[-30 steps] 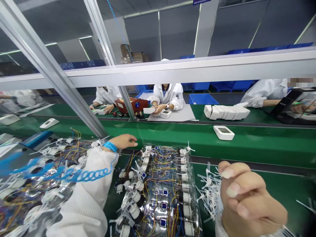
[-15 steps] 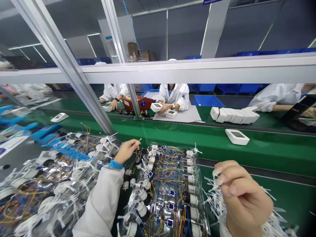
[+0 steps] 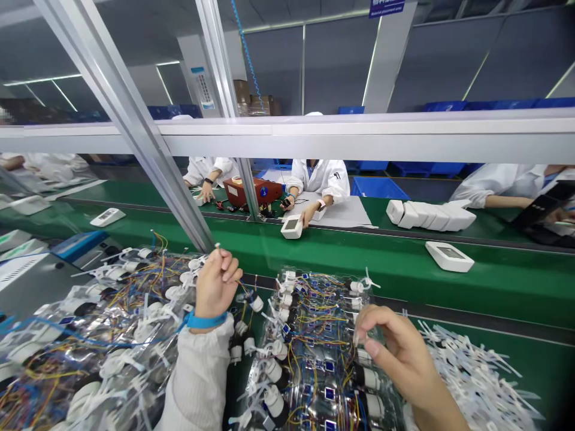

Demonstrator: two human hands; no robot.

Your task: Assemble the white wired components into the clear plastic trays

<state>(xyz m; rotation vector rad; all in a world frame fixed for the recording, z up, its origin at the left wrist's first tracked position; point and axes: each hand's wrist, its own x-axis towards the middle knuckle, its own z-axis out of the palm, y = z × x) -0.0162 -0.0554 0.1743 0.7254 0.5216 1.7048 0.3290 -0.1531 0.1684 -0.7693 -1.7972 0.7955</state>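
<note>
My left hand (image 3: 217,281), with a blue band at the wrist, is closed in a pinch on a thin wire with a small white connector (image 3: 218,246) at its tip. Below it hang wires and a small white-and-black cylindrical part (image 3: 254,301). My right hand (image 3: 390,341) is curled over the right edge of a clear plastic tray of wired parts (image 3: 314,326), thumb and forefinger close together; what they hold is too small to name. White cable ties (image 3: 476,365) lie in a heap right of that hand. Bagged wired parts (image 3: 121,323) are piled on the left.
A green conveyor (image 3: 368,257) runs across behind the tray, carrying white devices with screens (image 3: 449,256). A metal post (image 3: 148,155) slants down at the left. Across the belt, people in white coats work; one person's hand touches a white device (image 3: 291,227).
My left hand has turned upright and moved slightly left with the wire. My right hand has moved left from the cable ties to the tray. The opposite person's device is now over the belt.
</note>
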